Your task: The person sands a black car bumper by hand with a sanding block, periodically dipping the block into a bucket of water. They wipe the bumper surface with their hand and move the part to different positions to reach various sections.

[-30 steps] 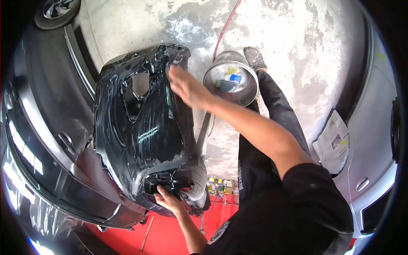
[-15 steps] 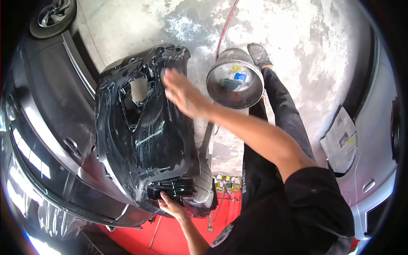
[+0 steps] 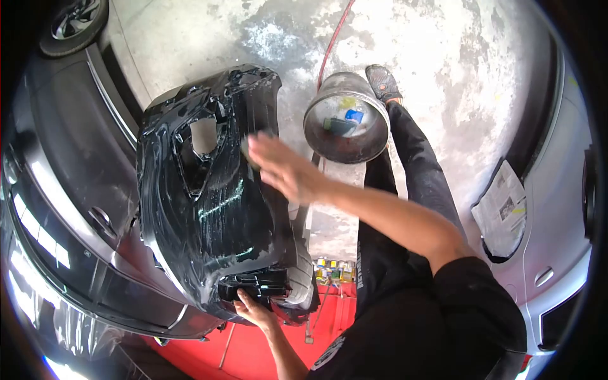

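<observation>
A wet black car bumper (image 3: 234, 209) with whitish streaks stands in front of me at the left. My right hand (image 3: 285, 168) presses a small greyish pad (image 3: 248, 151) against its upper right part; motion blurs the fingers. Near the lower end of the bumper, my left hand (image 3: 254, 311) grips the edge beside a ribbed opening, its thumb on top and its other fingers mostly hidden below. To the right of the bumper, a metal bucket (image 3: 347, 152) holds cloudy water, with a blue item (image 3: 354, 116) and a dark green one (image 3: 339, 125) in it.
A dark car (image 3: 69, 164) is close on the left, and a silver car (image 3: 557, 209) on the right with newspaper (image 3: 505, 212) at its wheel. A red hose (image 3: 334, 41) crosses the floor. Small containers (image 3: 335, 271) stand by red sheeting (image 3: 253, 348).
My right hand has moved down along the bumper with the pad. My left hand stays at the same edge. The whole view has shifted slightly.
</observation>
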Demonstrator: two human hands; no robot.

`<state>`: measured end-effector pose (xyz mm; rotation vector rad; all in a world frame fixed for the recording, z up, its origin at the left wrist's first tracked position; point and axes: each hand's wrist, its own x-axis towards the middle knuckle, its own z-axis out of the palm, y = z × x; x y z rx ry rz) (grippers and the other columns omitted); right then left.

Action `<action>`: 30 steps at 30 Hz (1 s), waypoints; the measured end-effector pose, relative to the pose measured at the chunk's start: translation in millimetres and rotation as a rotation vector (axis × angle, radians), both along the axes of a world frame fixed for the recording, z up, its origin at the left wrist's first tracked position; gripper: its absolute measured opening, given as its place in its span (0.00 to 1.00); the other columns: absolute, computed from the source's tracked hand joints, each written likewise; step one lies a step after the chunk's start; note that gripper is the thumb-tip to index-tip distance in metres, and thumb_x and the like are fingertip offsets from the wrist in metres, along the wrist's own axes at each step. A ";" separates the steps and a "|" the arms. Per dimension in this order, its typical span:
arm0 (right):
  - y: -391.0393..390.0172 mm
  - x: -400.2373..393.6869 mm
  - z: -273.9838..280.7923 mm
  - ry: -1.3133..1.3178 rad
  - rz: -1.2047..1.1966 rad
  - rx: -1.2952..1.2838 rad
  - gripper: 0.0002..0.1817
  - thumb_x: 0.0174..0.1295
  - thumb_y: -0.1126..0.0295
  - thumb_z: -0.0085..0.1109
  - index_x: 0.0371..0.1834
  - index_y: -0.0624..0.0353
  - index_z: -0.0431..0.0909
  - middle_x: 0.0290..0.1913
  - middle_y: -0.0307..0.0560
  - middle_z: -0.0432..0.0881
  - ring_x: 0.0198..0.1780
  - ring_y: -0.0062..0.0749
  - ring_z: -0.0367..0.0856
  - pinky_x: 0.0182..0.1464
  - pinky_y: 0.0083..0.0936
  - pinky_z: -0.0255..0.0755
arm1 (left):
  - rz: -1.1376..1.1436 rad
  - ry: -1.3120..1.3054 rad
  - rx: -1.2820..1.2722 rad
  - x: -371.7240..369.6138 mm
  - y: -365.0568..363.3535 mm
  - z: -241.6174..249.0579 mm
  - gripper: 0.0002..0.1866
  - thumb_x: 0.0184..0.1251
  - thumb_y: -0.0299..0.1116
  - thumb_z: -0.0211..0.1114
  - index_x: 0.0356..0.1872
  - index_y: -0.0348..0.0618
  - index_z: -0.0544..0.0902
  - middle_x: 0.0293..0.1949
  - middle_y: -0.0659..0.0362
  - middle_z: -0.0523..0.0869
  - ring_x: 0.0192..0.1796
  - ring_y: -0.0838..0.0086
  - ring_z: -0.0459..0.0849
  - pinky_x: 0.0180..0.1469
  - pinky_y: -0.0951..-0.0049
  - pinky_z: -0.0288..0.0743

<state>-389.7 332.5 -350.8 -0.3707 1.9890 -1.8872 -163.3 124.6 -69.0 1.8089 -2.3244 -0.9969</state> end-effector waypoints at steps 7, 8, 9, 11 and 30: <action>-15.6 -8.2 -16.6 -0.086 -0.160 0.091 0.32 0.85 0.59 0.49 0.83 0.70 0.63 0.88 0.65 0.55 0.90 0.57 0.50 0.90 0.49 0.45 | -0.006 0.015 -0.031 4.7 -3.5 -2.0 0.18 0.85 0.42 0.66 0.49 0.32 0.80 0.49 0.54 0.88 0.48 0.73 0.84 0.55 0.66 0.81; -4.4 17.4 17.4 -0.053 -0.100 0.057 0.32 0.85 0.61 0.51 0.83 0.69 0.62 0.88 0.65 0.55 0.90 0.56 0.48 0.90 0.49 0.44 | -0.002 0.005 -0.028 1.2 0.8 1.1 0.18 0.85 0.42 0.66 0.49 0.32 0.80 0.49 0.54 0.88 0.48 0.73 0.84 0.55 0.66 0.81; 6.0 23.2 33.7 -0.036 -0.057 0.065 0.32 0.84 0.61 0.52 0.83 0.69 0.63 0.87 0.65 0.57 0.90 0.57 0.49 0.90 0.48 0.45 | -0.013 0.009 -0.048 -7.6 6.8 -2.0 0.18 0.85 0.43 0.66 0.44 0.35 0.78 0.43 0.56 0.88 0.43 0.74 0.85 0.50 0.67 0.83; 3.1 17.9 14.6 -0.041 -0.082 0.111 0.31 0.83 0.61 0.54 0.82 0.70 0.65 0.86 0.67 0.60 0.89 0.57 0.53 0.90 0.47 0.46 | -0.067 0.005 -0.094 0.7 1.6 -3.7 0.19 0.85 0.44 0.66 0.41 0.37 0.78 0.39 0.57 0.88 0.37 0.75 0.86 0.45 0.66 0.84; 19.9 49.7 70.1 -0.015 0.047 -0.097 0.37 0.80 0.64 0.60 0.87 0.62 0.59 0.90 0.59 0.52 0.91 0.51 0.48 0.90 0.54 0.43 | -0.018 -0.017 -0.032 -14.4 14.5 0.8 0.18 0.85 0.44 0.65 0.47 0.35 0.81 0.45 0.56 0.89 0.44 0.74 0.86 0.51 0.67 0.83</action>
